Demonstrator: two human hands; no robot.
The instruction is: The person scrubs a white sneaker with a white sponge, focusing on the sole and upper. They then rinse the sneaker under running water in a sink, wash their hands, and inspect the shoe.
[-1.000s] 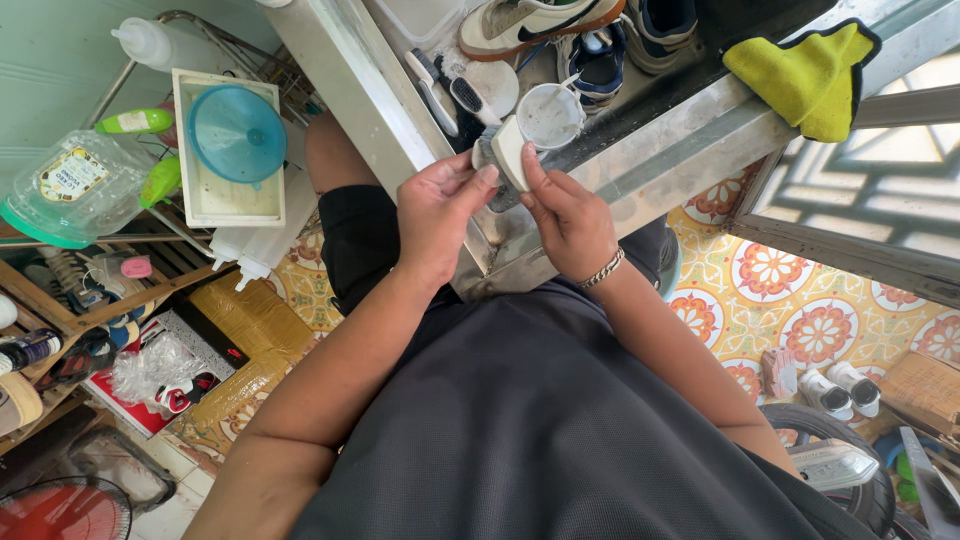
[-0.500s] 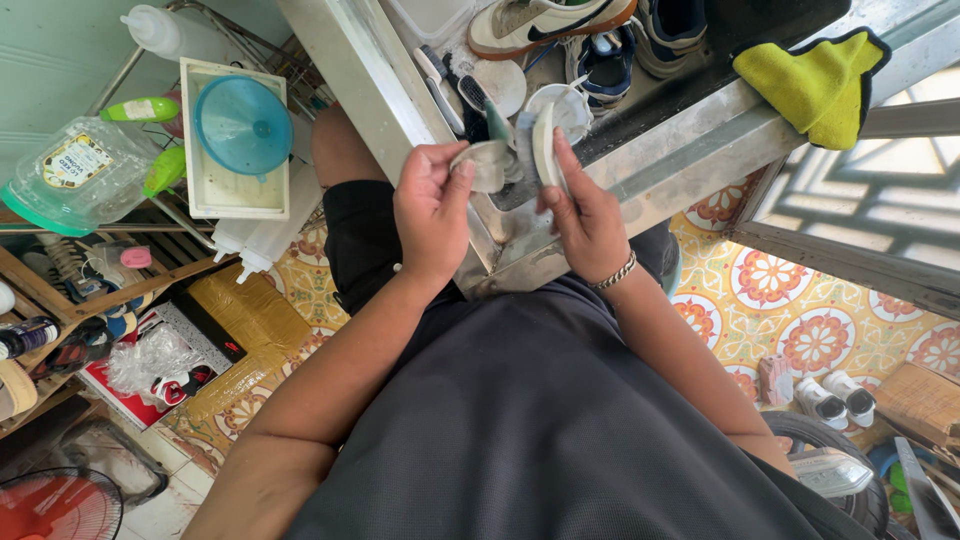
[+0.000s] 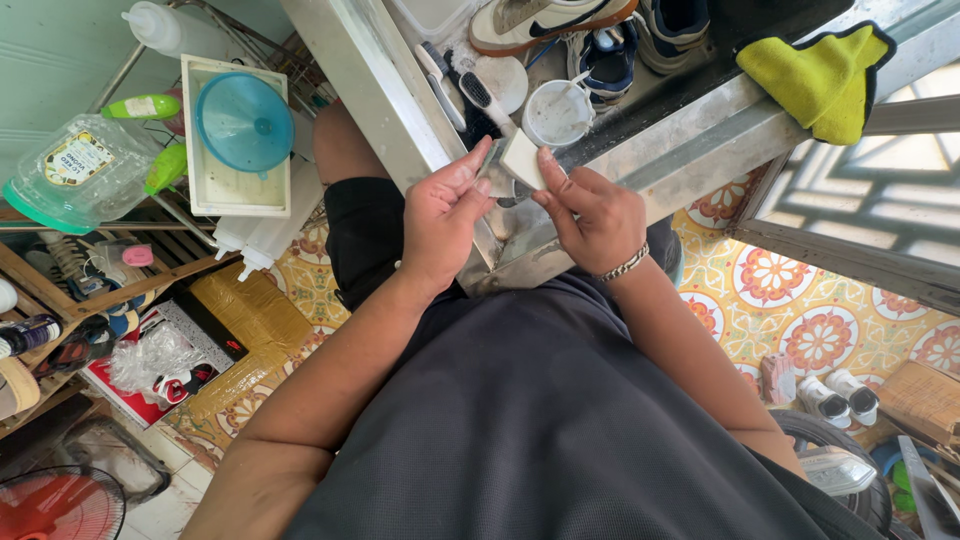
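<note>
White, the small block [image 3: 520,158] is pinched by the right hand [image 3: 590,212] and left hand [image 3: 445,222] together over the metal table [image 3: 690,135], beside a white cup [image 3: 557,112].

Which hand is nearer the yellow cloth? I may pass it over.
Right. The right hand sits below-left of the yellow cloth on the metal ledge; the left hand is farther left.

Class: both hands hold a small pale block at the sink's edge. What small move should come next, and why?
Probably dip the pale block into the white cup. The left hand and right hand pinch it just below that cup, with brushes and a sneaker waiting beyond.
</note>
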